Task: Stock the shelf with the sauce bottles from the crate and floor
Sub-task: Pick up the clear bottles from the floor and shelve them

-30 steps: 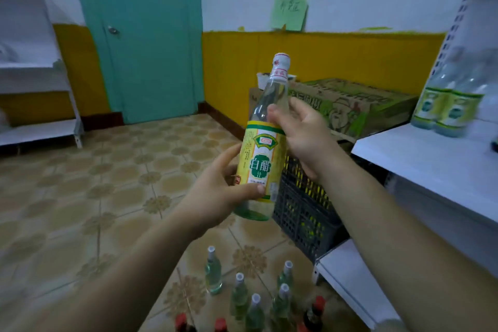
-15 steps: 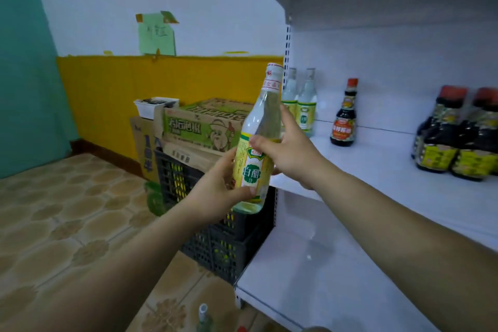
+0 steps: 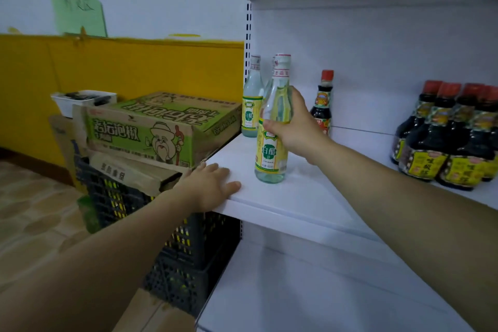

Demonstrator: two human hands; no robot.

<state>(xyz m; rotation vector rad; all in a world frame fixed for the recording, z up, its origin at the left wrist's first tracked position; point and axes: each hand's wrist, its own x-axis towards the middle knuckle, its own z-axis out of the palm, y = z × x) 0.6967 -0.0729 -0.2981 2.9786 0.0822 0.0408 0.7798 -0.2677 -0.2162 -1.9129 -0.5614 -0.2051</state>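
1. Right hand (image 3: 293, 127) is curling its fingers round the bottle (image 3: 271, 151), which is standing on the shelf (image 3: 310, 197).
2. Left hand (image 3: 213, 186) is resting flat on its edge, fingers spread.
3. Other bottles (image 3: 252, 105) are sitting behind; crate (image 3: 175, 256) is probably holding more.

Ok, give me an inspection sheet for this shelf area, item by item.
Surface: white shelf board, partly stocked; lower shelf beneath it.
Job's things: clear vinegar bottle upright, base on the board; two like bottles behind it at the back left; dark red-capped bottle further right; cluster of dark sauce bottles at far right; black crate beside the shelf, contents hidden.
Clutter: green printed carton and flattened cardboard on the crate; white tray behind.
Hands: right hand grips the vinegar bottle's upper body; left hand rests flat on the board's front corner.
Cables: nothing seen.
Surroundings: yellow-and-white wall, green paper note, tiled floor.
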